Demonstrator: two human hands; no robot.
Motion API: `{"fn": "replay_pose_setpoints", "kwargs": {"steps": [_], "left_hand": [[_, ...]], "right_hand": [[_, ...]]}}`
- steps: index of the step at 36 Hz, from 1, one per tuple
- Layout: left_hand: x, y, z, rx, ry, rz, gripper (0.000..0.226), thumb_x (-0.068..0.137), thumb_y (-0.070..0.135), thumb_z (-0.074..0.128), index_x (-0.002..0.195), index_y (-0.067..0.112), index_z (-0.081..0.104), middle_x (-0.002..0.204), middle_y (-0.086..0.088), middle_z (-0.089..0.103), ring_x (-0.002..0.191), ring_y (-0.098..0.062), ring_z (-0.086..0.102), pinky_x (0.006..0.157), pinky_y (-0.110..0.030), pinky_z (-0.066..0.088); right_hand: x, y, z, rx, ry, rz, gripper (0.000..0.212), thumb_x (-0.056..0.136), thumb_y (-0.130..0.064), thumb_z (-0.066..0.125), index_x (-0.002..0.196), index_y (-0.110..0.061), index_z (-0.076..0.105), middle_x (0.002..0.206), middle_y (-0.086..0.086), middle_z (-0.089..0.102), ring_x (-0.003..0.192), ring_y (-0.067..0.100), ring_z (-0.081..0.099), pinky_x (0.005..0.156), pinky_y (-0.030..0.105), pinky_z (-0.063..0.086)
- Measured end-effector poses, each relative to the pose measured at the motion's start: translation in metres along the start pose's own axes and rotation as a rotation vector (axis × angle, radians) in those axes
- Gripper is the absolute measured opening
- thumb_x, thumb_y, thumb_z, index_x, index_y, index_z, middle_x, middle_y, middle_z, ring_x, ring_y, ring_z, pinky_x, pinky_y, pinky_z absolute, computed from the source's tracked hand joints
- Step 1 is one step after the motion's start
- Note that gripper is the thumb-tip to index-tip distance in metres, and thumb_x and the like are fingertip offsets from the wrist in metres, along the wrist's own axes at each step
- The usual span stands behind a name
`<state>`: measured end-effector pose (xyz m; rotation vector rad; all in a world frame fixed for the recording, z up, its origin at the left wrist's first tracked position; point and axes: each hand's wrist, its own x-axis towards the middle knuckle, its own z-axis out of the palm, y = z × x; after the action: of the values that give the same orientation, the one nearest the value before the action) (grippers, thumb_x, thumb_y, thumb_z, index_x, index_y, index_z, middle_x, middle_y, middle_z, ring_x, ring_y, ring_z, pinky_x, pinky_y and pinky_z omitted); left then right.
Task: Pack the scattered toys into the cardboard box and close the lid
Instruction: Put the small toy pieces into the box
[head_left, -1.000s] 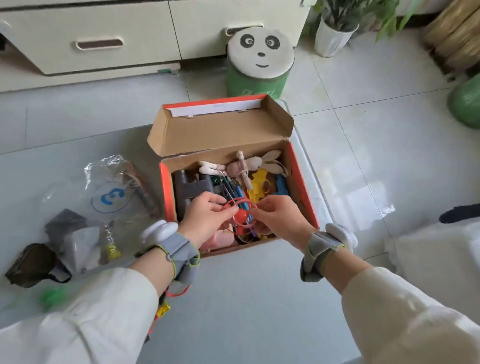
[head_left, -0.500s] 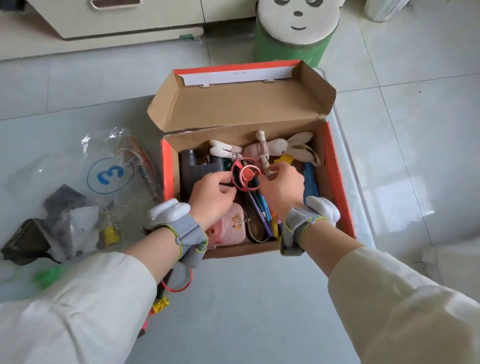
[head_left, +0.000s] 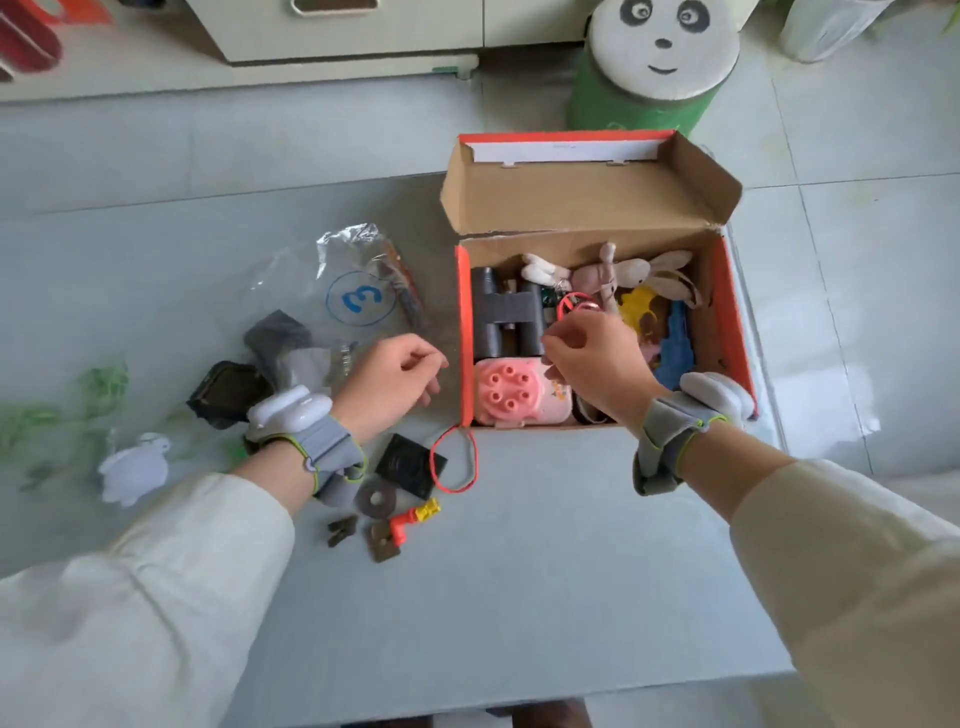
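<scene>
Red loop (head_left: 474, 462) is spotted just beside the empty, loosely curled left grip (head_left: 392, 382). Right grip's (head_left: 597, 364) hold is hidden.

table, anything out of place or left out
Yes: a red loop lies on the table by the front corner of the box, and a black square, washer and red-yellow toy are also outside it.
</scene>
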<state>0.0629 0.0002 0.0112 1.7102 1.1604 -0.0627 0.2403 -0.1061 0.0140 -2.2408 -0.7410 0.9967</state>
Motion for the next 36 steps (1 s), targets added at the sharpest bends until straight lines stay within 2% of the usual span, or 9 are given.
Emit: {"fn": "replay_pose_setpoints", "kwargs": {"steps": [4, 6, 8, 15, 18, 23, 27, 32, 36], "left_hand": [[-0.026, -0.041, -0.021, 0.098, 0.033, -0.068, 0.023, 0.09, 0.023, 0.054, 0.067, 0.024, 0.053, 0.058, 0.004, 0.059, 0.049, -0.005, 0.057, 0.064, -0.022, 0.047], [-0.035, -0.057, -0.021, 0.082, 0.002, -0.109, 0.019, 0.083, 0.033, 0.054, 0.067, 0.024, 0.054, 0.058, 0.002, 0.06, 0.063, -0.025, 0.063, 0.074, -0.034, 0.051], [-0.046, -0.084, -0.026, 0.053, -0.022, -0.135, 0.017, 0.082, 0.032, 0.055, 0.067, 0.024, 0.056, 0.055, 0.004, 0.06, 0.06, -0.026, 0.061, 0.077, -0.04, 0.052], [-0.069, -0.159, -0.032, 0.09, -0.092, -0.196, 0.019, 0.089, 0.017, 0.054, 0.071, 0.024, 0.058, 0.061, 0.007, 0.063, 0.065, -0.02, 0.057, 0.07, -0.031, 0.047], [-0.069, -0.177, -0.037, 0.132, -0.128, -0.197, 0.019, 0.089, 0.02, 0.053, 0.071, 0.024, 0.056, 0.065, 0.007, 0.065, 0.069, -0.018, 0.063, 0.071, -0.027, 0.047], [-0.061, -0.178, -0.037, 0.163, -0.16, -0.165, 0.016, 0.09, 0.02, 0.052, 0.075, 0.022, 0.058, 0.072, 0.006, 0.067, 0.078, -0.02, 0.066, 0.079, -0.032, 0.052], [-0.057, -0.168, -0.031, 0.163, -0.194, -0.157, 0.016, 0.089, 0.019, 0.052, 0.075, 0.024, 0.058, 0.073, 0.007, 0.067, 0.081, -0.021, 0.067, 0.081, -0.035, 0.052], [-0.057, -0.129, -0.015, 0.235, -0.212, -0.091, 0.008, 0.089, 0.018, 0.055, 0.09, 0.022, 0.061, 0.086, 0.003, 0.067, 0.09, -0.021, 0.065, 0.084, -0.032, 0.051], [-0.057, -0.087, -0.003, 0.3, -0.149, 0.099, 0.052, 0.083, 0.02, 0.065, 0.131, 0.024, 0.046, 0.123, -0.005, 0.051, 0.113, -0.022, 0.05, 0.098, -0.031, 0.039]], "right_hand": [[-0.022, -0.021, 0.04, -0.052, -0.039, -0.063, 0.01, 0.081, -0.019, 0.059, 0.079, -0.016, 0.068, 0.075, 0.005, 0.072, 0.077, 0.025, 0.069, 0.08, 0.046, 0.054], [-0.033, -0.024, 0.052, -0.143, -0.026, -0.119, 0.009, 0.079, -0.029, 0.059, 0.076, -0.025, 0.066, 0.073, -0.002, 0.071, 0.077, 0.021, 0.069, 0.079, 0.039, 0.053], [-0.048, -0.028, 0.076, -0.19, -0.062, -0.163, 0.008, 0.081, -0.026, 0.061, 0.079, -0.021, 0.068, 0.071, -0.003, 0.069, 0.075, 0.021, 0.068, 0.074, 0.032, 0.051], [-0.069, 0.016, 0.159, -0.632, -0.265, -0.056, 0.028, 0.086, -0.028, 0.059, 0.107, -0.009, 0.059, 0.108, 0.012, 0.06, 0.101, 0.031, 0.056, 0.079, 0.035, 0.047], [-0.071, 0.036, 0.181, -0.718, -0.227, 0.06, 0.032, 0.089, -0.022, 0.057, 0.117, -0.008, 0.053, 0.118, 0.012, 0.054, 0.112, 0.03, 0.047, 0.08, 0.035, 0.043], [-0.069, 0.055, 0.19, -0.827, -0.121, 0.056, 0.022, 0.089, -0.011, 0.05, 0.11, -0.007, 0.055, 0.114, 0.013, 0.05, 0.11, 0.03, 0.043, 0.075, 0.036, 0.044], [-0.068, 0.064, 0.186, -0.776, -0.083, -0.006, 0.017, 0.088, -0.006, 0.046, 0.098, -0.005, 0.061, 0.107, 0.014, 0.052, 0.103, 0.031, 0.045, 0.076, 0.039, 0.047], [-0.078, 0.053, 0.155, -0.406, 0.006, -0.11, 0.008, 0.081, -0.007, 0.057, 0.084, -0.003, 0.063, 0.093, 0.012, 0.057, 0.093, 0.029, 0.052, 0.072, 0.031, 0.042], [-0.085, 0.023, 0.115, -0.091, -0.09, -0.121, 0.002, 0.081, -0.009, 0.06, 0.083, -0.009, 0.061, 0.084, 0.009, 0.068, 0.081, 0.025, 0.065, 0.079, 0.038, 0.053]]}}
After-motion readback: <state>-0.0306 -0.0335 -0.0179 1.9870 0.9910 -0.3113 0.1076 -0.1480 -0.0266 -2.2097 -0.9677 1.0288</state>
